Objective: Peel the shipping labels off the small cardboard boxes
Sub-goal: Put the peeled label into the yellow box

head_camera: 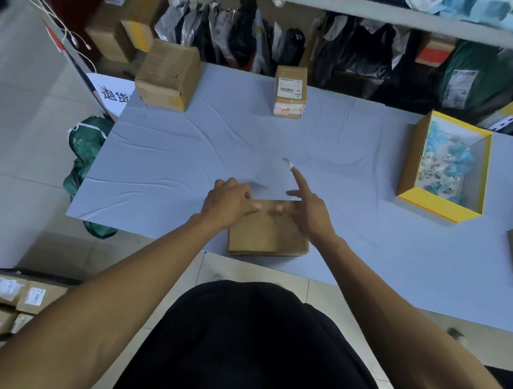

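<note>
We note the left hand (pixel 229 201) gripping the cardboard box's (pixel 268 231) far edge on the tabletop (pixel 192 148), the right hand (pixel 305 208) spread wide, thumb touching the box.

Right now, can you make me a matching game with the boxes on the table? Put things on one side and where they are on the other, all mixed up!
Things:
1. plain box
2. labelled box
3. yellow-rimmed box
4. big plain box

Places:
A. far left corner of the table
B. right side, open, with blue scraps inside
C. near edge, under both hands
D. far edge, middle, standing upright

Pairs: 1-C, 2-D, 3-B, 4-A
</note>
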`<state>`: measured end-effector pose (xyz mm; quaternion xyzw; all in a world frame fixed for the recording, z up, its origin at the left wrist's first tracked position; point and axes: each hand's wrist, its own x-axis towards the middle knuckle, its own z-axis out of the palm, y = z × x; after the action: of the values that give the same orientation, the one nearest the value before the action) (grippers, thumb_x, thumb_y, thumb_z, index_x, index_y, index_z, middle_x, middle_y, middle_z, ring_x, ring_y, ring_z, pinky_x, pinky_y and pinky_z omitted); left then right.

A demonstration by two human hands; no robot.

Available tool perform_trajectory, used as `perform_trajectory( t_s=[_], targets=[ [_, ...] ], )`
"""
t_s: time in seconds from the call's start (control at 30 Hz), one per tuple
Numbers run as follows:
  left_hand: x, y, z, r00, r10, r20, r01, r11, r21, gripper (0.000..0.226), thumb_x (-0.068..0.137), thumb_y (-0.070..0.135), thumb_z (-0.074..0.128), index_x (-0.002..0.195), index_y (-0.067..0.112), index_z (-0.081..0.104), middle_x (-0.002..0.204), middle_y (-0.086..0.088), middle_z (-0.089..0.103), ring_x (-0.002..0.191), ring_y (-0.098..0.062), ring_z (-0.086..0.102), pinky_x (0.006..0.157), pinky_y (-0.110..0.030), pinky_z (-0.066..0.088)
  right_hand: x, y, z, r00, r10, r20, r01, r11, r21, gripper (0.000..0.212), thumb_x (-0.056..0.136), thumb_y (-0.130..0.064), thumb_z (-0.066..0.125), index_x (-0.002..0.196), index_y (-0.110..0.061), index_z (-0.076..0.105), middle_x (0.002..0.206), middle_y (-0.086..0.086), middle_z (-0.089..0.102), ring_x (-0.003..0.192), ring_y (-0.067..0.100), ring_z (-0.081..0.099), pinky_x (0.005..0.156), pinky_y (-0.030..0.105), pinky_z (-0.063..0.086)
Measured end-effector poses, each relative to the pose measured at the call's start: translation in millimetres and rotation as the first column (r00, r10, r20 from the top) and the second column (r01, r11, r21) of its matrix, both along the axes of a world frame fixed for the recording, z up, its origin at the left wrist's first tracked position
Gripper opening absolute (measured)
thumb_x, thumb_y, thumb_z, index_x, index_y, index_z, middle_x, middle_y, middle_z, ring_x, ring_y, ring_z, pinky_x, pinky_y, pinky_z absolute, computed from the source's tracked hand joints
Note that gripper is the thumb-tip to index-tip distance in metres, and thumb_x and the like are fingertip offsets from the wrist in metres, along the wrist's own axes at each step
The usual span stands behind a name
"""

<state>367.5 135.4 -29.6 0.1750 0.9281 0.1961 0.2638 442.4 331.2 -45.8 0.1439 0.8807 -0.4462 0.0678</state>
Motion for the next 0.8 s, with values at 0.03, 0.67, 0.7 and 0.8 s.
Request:
perform_trajectory(
  t_s=[0.03,0.67,0.7,0.8],
  targets=[
    [2.4,-2.2,0.1,0.998,-0.068,0.007,0.068,0.997,-0.026,0.068,0.075,0.064,0.067,0.129,0.024,0.053,0.129,-0.002,0.047,0.130,-0.027,0.034,0.098,-0.038,0.040,4.7,5.6,-0.3,0.998,0.049,0.046,-0.046,0.997,-0.062,0.108,0.073,-0.042,0.081,0.149,-0.050,0.005,0.136,0.011,0.052,0.124,0.025,0.052,0.100,0.038,0.044],
    [16.0,13.7,-1.7,0.986,-0.164,-0.042,0.163,0.986,-0.022,0.071,0.058,0.068,0.073,0.116,0.031,0.055,0.121,0.005,0.059,0.117,-0.023,0.048,0.094,-0.042,0.046,24.7,12.7,2.3,0.942,0.301,0.147,-0.316,0.945,0.090,0.123,0.064,-0.050,0.084,0.153,-0.033,0.001,0.131,0.008,0.045,0.116,0.026,0.044,0.093,0.037,0.042],
    [13.5,19.4,-3.4,0.999,-0.033,0.013,0.032,0.997,0.071,0.053,0.059,0.062,0.076,0.098,0.031,0.058,0.107,0.007,0.063,0.107,-0.020,0.053,0.085,-0.041,0.050,20.8,10.4,1.9,0.966,0.233,0.111,-0.243,0.966,0.088,0.115,0.068,-0.047,0.083,0.153,-0.032,0.008,0.122,0.005,0.052,0.107,0.024,0.050,0.088,0.036,0.046],
    [-2.4,32.8,-9.9,0.946,0.274,0.172,-0.309,0.923,0.231,0.025,0.074,0.041,0.075,0.075,0.018,0.066,0.080,0.005,0.068,0.081,-0.017,0.061,0.073,-0.036,0.052,4.1,8.6,3.7,0.997,-0.010,0.082,0.002,0.995,0.099,0.077,0.085,-0.035,0.070,0.149,-0.034,0.027,0.104,-0.003,0.070,0.091,0.019,0.063,0.077,0.030,0.049]
  ],
)
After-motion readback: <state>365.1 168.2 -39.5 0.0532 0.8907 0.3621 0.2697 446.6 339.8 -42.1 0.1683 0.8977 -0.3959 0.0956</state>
